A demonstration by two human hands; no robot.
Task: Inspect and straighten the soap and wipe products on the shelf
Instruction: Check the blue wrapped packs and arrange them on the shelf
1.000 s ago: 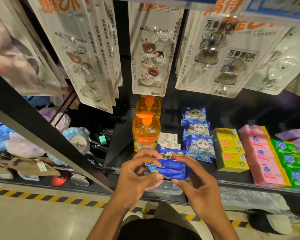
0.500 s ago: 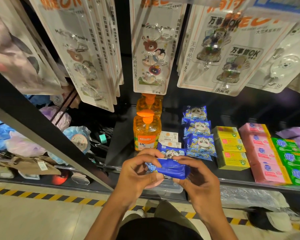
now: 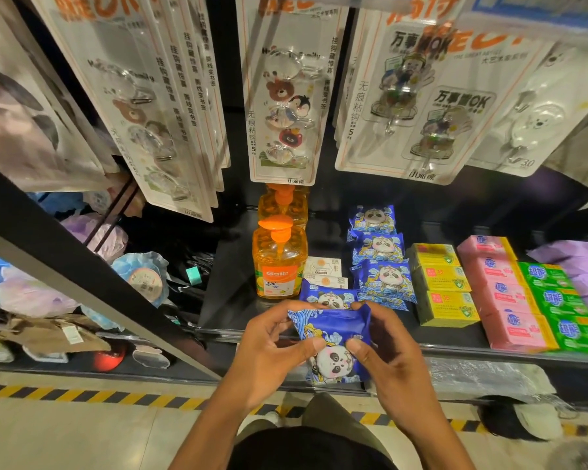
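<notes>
- Soap-and-wipe shelf: dark deck, stock in columns running front to back. Clock readings are taken from the held pack, with 12 pointing into the shelf. There is bare deck at 10 o'clock, left of the bottles. The front lip runs across just beyond the hands.
- Hanging hook cards, 12 o'clock, overhead: their lower edges hang above the rear stock. Judged: a deep reach must pass under them, while work at the front does not.
- Boxed soaps, 2 to 3 o'clock: yellow boxes, pink bars and green bars. The columns touch side by side and look square.
- Orange soap bottles, 11 o'clock: two, upright, one behind the other.
- Panda wipe column, 1 o'clock: packs overlapping, the front ones a little askew. A loose pack lies at 12 o'clock, just beside the front bottle and in front of small white boxes.
- Held wipe pack: off the shelf, in front of the lip, tilted, panda face up.
- Left hand and right hand: each pinches a side of the pack, thumb on the face, fingers curled behind.
- Step, judged: this pack is being inspected.
- Next, judged: lift it over the lip and lay it flat at the front of the column. The room there is tight, with the bottle on the left, the yellow boxes on the right and the loose pack between.
</notes>
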